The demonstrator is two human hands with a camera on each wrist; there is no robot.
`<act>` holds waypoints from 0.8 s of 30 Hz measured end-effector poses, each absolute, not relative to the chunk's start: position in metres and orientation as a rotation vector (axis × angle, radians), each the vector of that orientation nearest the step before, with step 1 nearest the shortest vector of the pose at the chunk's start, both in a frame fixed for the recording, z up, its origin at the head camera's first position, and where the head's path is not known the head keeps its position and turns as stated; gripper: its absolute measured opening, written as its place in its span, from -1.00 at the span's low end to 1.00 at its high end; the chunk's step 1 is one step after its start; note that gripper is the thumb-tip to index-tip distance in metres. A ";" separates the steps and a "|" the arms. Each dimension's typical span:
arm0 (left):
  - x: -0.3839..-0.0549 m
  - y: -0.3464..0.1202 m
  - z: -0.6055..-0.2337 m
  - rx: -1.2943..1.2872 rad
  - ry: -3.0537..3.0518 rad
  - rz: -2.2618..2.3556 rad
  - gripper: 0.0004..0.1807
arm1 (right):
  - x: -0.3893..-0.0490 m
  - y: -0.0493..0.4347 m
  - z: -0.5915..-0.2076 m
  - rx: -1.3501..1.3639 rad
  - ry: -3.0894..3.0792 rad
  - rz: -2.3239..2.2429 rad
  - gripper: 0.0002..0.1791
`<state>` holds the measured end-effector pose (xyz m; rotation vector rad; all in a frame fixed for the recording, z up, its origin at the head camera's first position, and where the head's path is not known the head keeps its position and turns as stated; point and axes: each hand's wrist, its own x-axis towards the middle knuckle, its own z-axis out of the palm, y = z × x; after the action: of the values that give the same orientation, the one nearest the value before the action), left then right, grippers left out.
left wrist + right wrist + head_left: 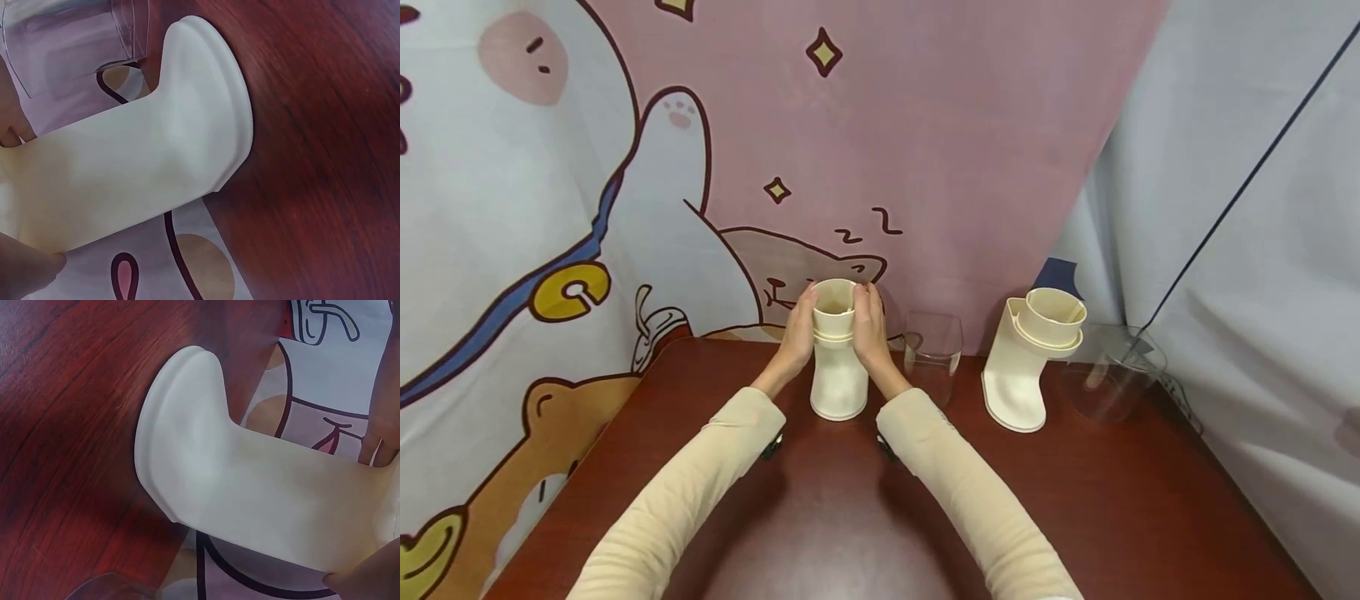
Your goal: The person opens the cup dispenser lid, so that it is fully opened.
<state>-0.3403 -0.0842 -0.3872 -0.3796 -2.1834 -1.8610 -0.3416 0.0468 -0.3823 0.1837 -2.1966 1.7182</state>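
Observation:
A cream plastic stand with a rounded foot and a round, hollow collar on top is upright near the back of the table. My left hand grips its upper part from the left. From the opposite side my right hand holds it too, fingers around the collar. Both wrist views show the foot at the tabletop, with fingers at the collar end. A clear plastic container is just right of my right hand.
A second cream stand of the same shape is farther right, tilted in view. Beside it lies another clear container. A printed cloth hangs behind the dark red table, and a pale cloth borders the right side.

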 end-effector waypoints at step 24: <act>-0.333 -0.087 -0.380 -0.374 -2.243 -1.835 -0.31 | -0.338 0.047 -0.379 0.173 -2.219 1.763 -0.12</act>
<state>-0.3328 -0.0870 -0.3803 -0.3737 -2.2428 -1.8348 -0.3376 0.0473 -0.3789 0.1734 -2.2191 1.7633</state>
